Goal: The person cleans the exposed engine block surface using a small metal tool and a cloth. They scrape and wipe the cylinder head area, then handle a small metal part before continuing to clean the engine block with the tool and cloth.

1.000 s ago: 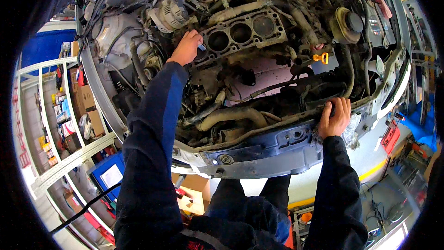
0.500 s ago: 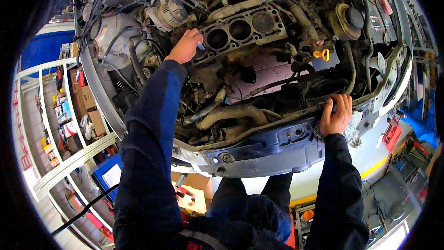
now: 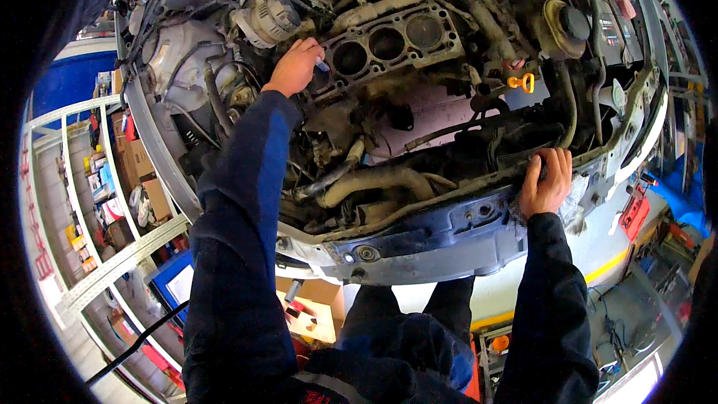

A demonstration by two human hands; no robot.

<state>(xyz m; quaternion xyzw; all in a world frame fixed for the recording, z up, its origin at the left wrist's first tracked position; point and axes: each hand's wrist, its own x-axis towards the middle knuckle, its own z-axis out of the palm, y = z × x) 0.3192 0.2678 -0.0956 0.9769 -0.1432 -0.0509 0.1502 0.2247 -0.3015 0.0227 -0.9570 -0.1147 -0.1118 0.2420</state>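
Over the left end of the engine block [image 3: 407, 60] with its open cylinder bores, my left hand [image 3: 295, 69] is closed. Its fingers pinch a small grey-blue piece [image 3: 321, 66], mostly hidden, against the block's top face; its kind does not show. My right hand [image 3: 546, 183] is curled over the top edge of the car's front panel [image 3: 419, 238], its fingertips bent over the edge. A light grey checked rag [image 3: 574, 213] hangs over the panel beneath and beside that hand.
An alternator [image 3: 269, 21] sits left behind the block. To its right are a yellow dipstick handle [image 3: 521, 83] and a round reservoir with a black cap [image 3: 574, 25]. A thick hose [image 3: 374, 184] runs behind the front panel. White shelving [image 3: 123, 265] stands at the left.
My left hand has shifted very slightly up and left with the small piece over the block's end. My right hand stays on the front panel. The whole view has tilted slightly.
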